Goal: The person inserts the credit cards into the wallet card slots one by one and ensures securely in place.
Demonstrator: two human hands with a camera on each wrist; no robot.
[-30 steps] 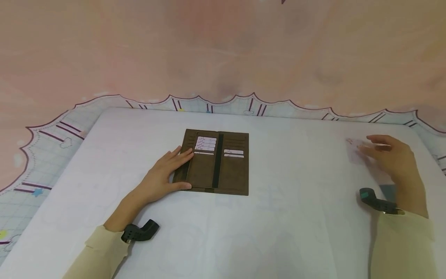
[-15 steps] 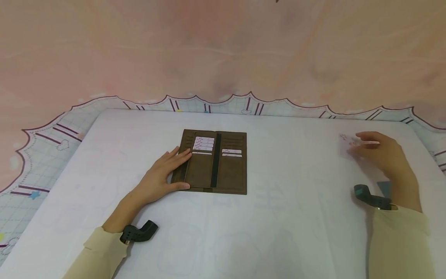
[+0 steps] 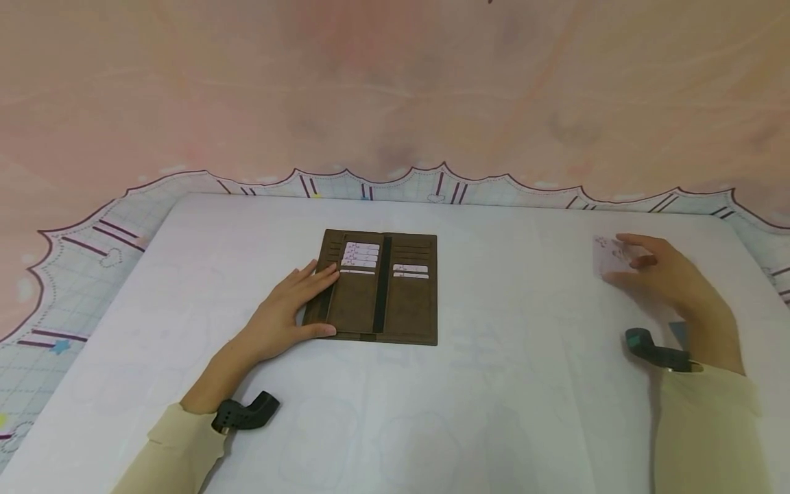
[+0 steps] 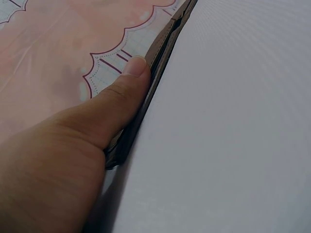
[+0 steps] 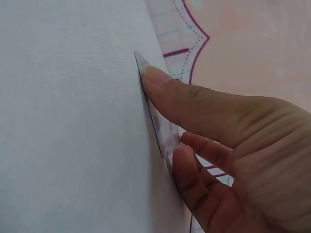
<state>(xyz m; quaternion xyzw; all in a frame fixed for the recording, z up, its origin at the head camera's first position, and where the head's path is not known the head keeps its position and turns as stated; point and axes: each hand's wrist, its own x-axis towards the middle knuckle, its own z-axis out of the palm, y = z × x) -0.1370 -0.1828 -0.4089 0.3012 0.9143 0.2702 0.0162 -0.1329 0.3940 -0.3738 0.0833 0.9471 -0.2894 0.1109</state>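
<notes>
A brown bifold wallet (image 3: 410, 309) lies spread flat on the white tabletop in the head view, with several white-and-pink cards (image 3: 361, 254) tucked in its slots. My left hand (image 3: 285, 317) rests on the wallet's left part, fingers extended across its edge. In the left wrist view, the thumb (image 4: 131, 82) lies along the wallet's lower edge. Far to the right, my right hand (image 3: 673, 278) holds a pale pink card (image 3: 607, 255) by its edges between thumb and fingers. In the right wrist view the card (image 5: 158, 121) is seen nearly edge-on, close over the table.
A grey-blue flat piece (image 3: 677, 334) lies on the table, partly hidden by the right wrist. Black wrist cameras sit on both wrists. Behind the white tabletop (image 3: 506, 398) runs a scalloped patterned border (image 3: 404, 186) and a pinkish cloth (image 3: 395, 82).
My right hand and the card have moved a little left, and the card now shows more sharply. My left hand and the wallet stay in place.
</notes>
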